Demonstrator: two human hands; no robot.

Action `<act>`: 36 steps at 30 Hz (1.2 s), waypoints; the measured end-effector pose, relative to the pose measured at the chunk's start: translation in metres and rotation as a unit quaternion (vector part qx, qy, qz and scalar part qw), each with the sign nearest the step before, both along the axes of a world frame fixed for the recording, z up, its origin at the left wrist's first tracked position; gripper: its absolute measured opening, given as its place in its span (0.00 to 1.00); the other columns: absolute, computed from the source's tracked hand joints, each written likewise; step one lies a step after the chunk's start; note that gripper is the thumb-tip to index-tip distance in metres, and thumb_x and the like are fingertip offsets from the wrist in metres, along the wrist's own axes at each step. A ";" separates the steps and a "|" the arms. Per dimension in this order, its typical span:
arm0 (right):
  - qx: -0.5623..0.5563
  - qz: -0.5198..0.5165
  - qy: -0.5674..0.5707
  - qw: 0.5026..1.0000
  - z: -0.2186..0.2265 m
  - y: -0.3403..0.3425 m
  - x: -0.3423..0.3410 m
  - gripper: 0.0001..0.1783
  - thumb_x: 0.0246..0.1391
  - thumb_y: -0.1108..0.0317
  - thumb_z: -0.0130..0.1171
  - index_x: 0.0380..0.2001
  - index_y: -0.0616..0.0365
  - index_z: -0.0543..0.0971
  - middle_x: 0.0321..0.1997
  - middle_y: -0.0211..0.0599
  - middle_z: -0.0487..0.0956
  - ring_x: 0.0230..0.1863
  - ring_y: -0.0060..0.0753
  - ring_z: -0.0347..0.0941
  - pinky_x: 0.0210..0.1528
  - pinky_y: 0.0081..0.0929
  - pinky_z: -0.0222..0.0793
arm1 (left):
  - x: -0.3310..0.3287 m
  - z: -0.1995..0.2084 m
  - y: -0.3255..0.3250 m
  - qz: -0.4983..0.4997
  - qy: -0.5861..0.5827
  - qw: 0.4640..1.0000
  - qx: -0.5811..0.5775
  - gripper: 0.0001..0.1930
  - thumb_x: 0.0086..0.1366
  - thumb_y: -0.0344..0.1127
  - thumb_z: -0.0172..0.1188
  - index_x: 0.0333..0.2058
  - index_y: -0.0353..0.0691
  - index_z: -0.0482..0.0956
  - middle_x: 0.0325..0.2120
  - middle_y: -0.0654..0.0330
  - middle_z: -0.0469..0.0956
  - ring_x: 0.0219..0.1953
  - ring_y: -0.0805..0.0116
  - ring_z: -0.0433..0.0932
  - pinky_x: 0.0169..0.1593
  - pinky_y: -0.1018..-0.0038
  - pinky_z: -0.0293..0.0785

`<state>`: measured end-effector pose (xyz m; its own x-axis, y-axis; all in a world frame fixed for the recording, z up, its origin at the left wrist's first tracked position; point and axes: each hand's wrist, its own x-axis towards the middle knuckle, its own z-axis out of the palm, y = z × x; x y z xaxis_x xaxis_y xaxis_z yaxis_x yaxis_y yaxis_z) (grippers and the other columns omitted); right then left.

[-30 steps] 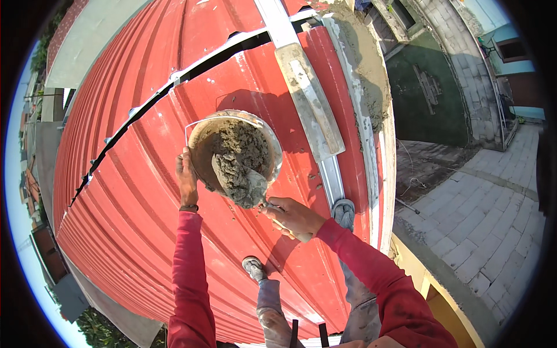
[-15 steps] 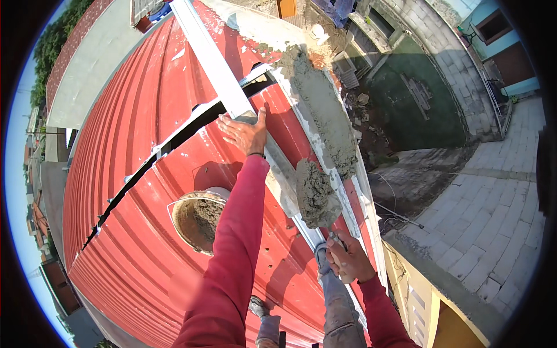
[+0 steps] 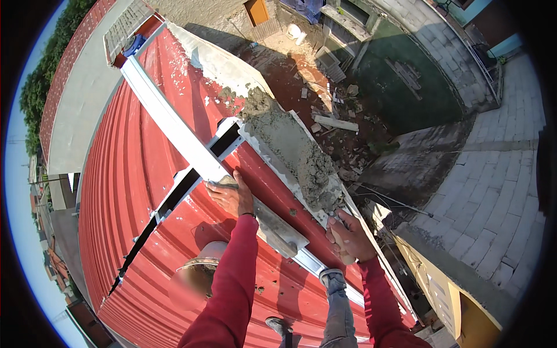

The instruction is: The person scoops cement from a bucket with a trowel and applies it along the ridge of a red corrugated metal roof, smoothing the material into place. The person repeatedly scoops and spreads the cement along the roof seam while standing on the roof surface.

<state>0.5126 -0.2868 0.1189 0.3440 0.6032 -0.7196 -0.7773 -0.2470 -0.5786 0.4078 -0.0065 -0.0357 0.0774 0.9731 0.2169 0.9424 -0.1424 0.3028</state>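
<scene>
In the head view, my right hand [image 3: 353, 236] is closed round the pale handle of a mortar-smeared metal trowel [image 3: 342, 250], at four to five o'clock from centre, its blade against the wet grey mortar strip [image 3: 290, 142]; I judge the handle grip steadies the blade. My left hand [image 3: 231, 200] lies flat, fingers extended, on a long weathered board [image 3: 277, 226], probably for support. The trowel's long axis runs from five to eleven o'clock, blade towards eleven. A pale round bucket [image 3: 214, 250] sits at seven to eight o'clock, partly behind my sleeve.
</scene>
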 end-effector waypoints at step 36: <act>-0.201 0.229 -0.323 0.896 0.004 0.206 0.109 0.20 0.68 0.55 0.40 0.31 0.61 0.69 0.19 0.41 0.71 0.13 0.39 0.69 0.19 0.35 0.68 | -0.001 0.017 0.005 0.008 -0.026 0.999 -0.022 0.49 0.61 0.54 0.63 0.66 0.25 0.48 0.61 0.37 0.58 0.65 0.40 0.59 0.66 0.53 0.58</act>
